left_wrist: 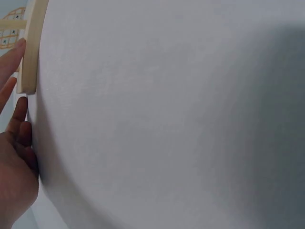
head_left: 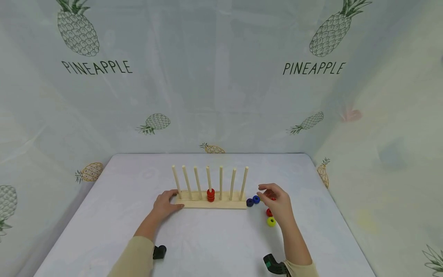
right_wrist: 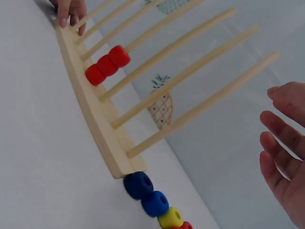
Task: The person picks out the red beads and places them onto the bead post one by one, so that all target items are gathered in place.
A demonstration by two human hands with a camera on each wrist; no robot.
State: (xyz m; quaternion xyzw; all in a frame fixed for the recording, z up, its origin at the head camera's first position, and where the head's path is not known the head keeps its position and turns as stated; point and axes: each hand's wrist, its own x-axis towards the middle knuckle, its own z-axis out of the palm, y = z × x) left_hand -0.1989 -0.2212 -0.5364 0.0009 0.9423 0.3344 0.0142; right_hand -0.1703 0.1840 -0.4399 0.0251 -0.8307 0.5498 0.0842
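Note:
A pale wooden peg board (head_left: 214,205) with several upright pegs stands on the table. Three red beads (right_wrist: 107,66) are stacked on its middle peg. At the board's left end, my left hand (head_left: 165,207) grips it, thumb along the front edge and fingers behind. My right hand (head_left: 278,204) hovers beyond the right end, fingers bent and apart from the thumb, with nothing visible between them. Below and beside it lie a dark blue bead (right_wrist: 138,185), a blue bead (right_wrist: 155,204), a yellow bead (head_left: 271,221) and a red bead (head_left: 269,212). The right hand partly hides another red bead.
The white tabletop (head_left: 214,238) ends at a pineapple-print cloth (head_left: 221,96) at the back, with cloth at both sides too. Dark devices sit at the left wrist (head_left: 159,252) and right wrist (head_left: 274,264).

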